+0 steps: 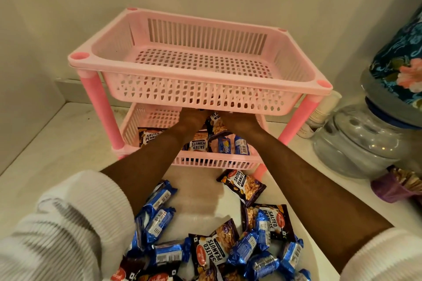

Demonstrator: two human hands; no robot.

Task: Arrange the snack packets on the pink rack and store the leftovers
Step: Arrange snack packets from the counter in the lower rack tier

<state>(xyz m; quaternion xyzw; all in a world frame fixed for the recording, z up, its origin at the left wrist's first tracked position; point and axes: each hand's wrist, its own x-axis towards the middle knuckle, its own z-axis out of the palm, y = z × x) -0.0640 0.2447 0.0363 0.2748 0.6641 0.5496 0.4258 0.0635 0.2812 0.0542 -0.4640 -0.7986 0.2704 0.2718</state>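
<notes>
We reach both hands into lower basket (228, 162) of pink rack (201, 68); left hand (193, 118) and right hand (237, 122) flank upright peanut packet (215, 125), right nearer; fingers hidden under upper basket (159, 68), grip unclear; lower basket holds peanut and blue packets (230, 145); upper holds nothing; loose pile (228, 246) lies behind wrists.

rack (201, 96): pink plastic, perforated | packets (242, 246): glossy foil | sleeve (68, 223): ribbed cloth
</notes>
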